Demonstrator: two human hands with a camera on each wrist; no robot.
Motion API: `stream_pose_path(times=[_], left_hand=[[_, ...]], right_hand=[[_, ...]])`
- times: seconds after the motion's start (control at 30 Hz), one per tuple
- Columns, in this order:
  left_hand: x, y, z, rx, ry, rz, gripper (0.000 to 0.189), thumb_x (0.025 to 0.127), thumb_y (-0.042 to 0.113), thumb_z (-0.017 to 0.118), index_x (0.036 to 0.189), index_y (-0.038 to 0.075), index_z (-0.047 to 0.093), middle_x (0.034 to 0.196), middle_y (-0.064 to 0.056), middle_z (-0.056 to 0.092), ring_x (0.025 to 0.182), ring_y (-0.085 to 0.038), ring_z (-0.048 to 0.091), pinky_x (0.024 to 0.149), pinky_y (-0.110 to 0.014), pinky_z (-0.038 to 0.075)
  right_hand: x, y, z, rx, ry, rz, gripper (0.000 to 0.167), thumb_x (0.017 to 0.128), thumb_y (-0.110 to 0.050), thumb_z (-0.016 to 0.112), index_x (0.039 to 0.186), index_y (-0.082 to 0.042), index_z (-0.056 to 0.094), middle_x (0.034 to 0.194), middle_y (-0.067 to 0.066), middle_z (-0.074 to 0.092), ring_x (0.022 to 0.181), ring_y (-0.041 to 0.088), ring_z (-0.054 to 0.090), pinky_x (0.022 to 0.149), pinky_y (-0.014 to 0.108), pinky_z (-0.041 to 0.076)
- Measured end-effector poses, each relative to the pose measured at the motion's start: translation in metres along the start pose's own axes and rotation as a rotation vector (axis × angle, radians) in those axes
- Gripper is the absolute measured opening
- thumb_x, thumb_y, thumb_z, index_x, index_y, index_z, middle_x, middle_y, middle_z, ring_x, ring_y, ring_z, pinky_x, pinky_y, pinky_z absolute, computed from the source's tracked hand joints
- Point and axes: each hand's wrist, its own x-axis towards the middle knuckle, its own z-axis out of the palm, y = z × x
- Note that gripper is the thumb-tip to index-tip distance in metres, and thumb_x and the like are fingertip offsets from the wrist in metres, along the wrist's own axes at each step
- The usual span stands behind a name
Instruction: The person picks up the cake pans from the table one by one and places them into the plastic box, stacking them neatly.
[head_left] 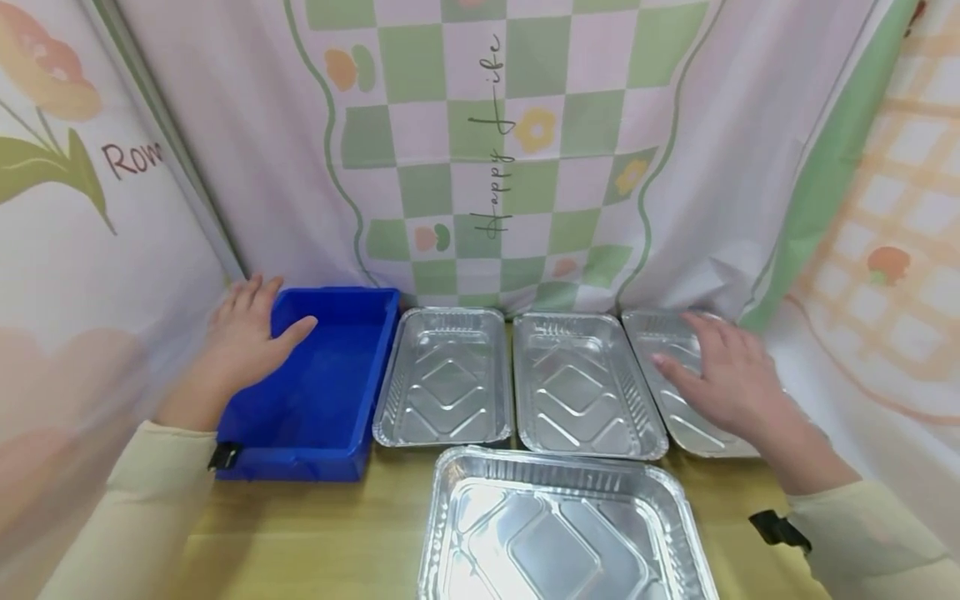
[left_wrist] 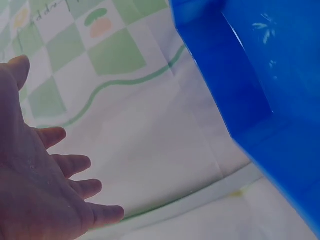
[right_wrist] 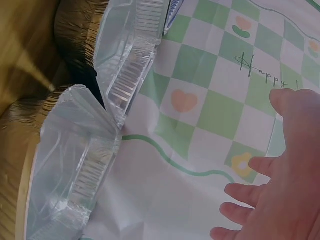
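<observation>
My left hand (head_left: 251,337) hovers over the left side of a blue plastic bin (head_left: 315,375), its fingers spread and holding nothing. In the left wrist view the same hand (left_wrist: 45,165) appears apart from the bin (left_wrist: 215,85). On the other side, my right hand (head_left: 723,375) is held above the rightmost foil tray (head_left: 693,425), which it partly hides. Its fingers are extended, with nothing in them. The right wrist view shows that hand (right_wrist: 285,185) away from the foil trays (right_wrist: 75,165).
Two more small foil trays, one left (head_left: 450,383) and one right (head_left: 577,387), stand between the bin and the rightmost tray. A larger foil tray (head_left: 555,542) sits in front on the yellowish table (head_left: 300,533). Printed curtains (head_left: 480,150) enclose the back and sides.
</observation>
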Motion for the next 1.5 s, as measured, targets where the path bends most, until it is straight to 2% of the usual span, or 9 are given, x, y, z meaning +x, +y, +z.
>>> stream_pose_path(times=[0.17, 0.4, 0.57, 0.83, 1.17, 1.33, 1.5], left_hand=[[-0.012, -0.015, -0.002, -0.02, 0.034, -0.003, 0.091, 0.098, 0.061, 0.042, 0.155, -0.002, 0.01, 0.156, -0.035, 0.004, 0.141, -0.054, 0.001, 0.108, -0.07, 0.004], [-0.025, -0.037, -0.001, -0.057, 0.066, -0.006, 0.086, 0.1, 0.054, 0.043, 0.153, -0.007, 0.011, 0.152, -0.04, 0.006, 0.138, -0.057, 0.005, 0.104, -0.072, 0.008], [-0.035, -0.047, 0.002, -0.076, 0.063, -0.018, 0.085, 0.101, 0.051, 0.044, 0.153, -0.007, 0.01, 0.152, -0.041, 0.006, 0.138, -0.058, 0.003, 0.104, -0.073, 0.008], [-0.049, -0.062, 0.01, -0.112, 0.081, -0.029, 0.082, 0.102, 0.044, 0.047, 0.151, -0.01, 0.012, 0.149, -0.044, 0.007, 0.135, -0.062, 0.006, 0.101, -0.076, 0.011], [-0.062, -0.079, 0.018, -0.148, 0.103, -0.051, 0.079, 0.102, 0.041, 0.047, 0.149, -0.013, 0.015, 0.145, -0.048, 0.013, 0.134, -0.063, 0.011, 0.104, -0.073, 0.012], [-0.069, -0.09, 0.022, -0.168, 0.101, -0.049, 0.077, 0.102, 0.038, 0.047, 0.148, -0.015, 0.014, 0.144, -0.048, 0.016, 0.133, -0.063, 0.013, 0.105, -0.071, 0.013], [-0.075, -0.1, 0.027, -0.177, 0.102, -0.068, 0.076, 0.102, 0.037, 0.047, 0.148, -0.016, 0.016, 0.142, -0.048, 0.02, 0.129, -0.065, 0.018, 0.103, -0.072, 0.016]], right_hand=[[-0.008, 0.002, 0.0, 0.044, -0.008, 0.006, 0.082, 0.098, -0.055, 0.048, 0.15, 0.003, 0.026, 0.145, 0.036, 0.03, 0.126, 0.063, 0.023, 0.096, 0.075, 0.02], [-0.023, 0.004, 0.0, 0.081, -0.064, 0.04, 0.083, 0.098, -0.059, 0.046, 0.151, 0.003, 0.027, 0.146, 0.036, 0.03, 0.129, 0.061, 0.022, 0.099, 0.074, 0.019], [-0.033, 0.006, 0.003, 0.075, -0.048, 0.036, 0.079, 0.098, -0.056, 0.048, 0.148, 0.004, 0.032, 0.142, 0.037, 0.036, 0.126, 0.061, 0.028, 0.098, 0.073, 0.022], [-0.045, 0.006, 0.009, 0.129, -0.073, 0.059, 0.078, 0.099, -0.053, 0.05, 0.151, 0.0, 0.029, 0.146, 0.032, 0.035, 0.129, 0.058, 0.028, 0.097, 0.075, 0.022], [-0.058, 0.002, 0.013, 0.146, -0.096, 0.021, 0.071, 0.099, -0.049, 0.052, 0.145, 0.004, 0.04, 0.135, 0.03, 0.049, 0.118, 0.052, 0.045, 0.091, 0.071, 0.035], [-0.065, 0.001, 0.017, 0.158, -0.122, 0.02, 0.065, 0.098, -0.048, 0.056, 0.137, 0.003, 0.049, 0.118, 0.026, 0.061, 0.099, 0.041, 0.061, 0.08, 0.061, 0.048], [-0.071, 0.001, 0.02, 0.179, -0.183, 0.036, 0.056, 0.096, -0.047, 0.059, 0.129, -0.002, 0.057, 0.1, 0.006, 0.069, 0.081, 0.019, 0.065, 0.068, 0.043, 0.051]])
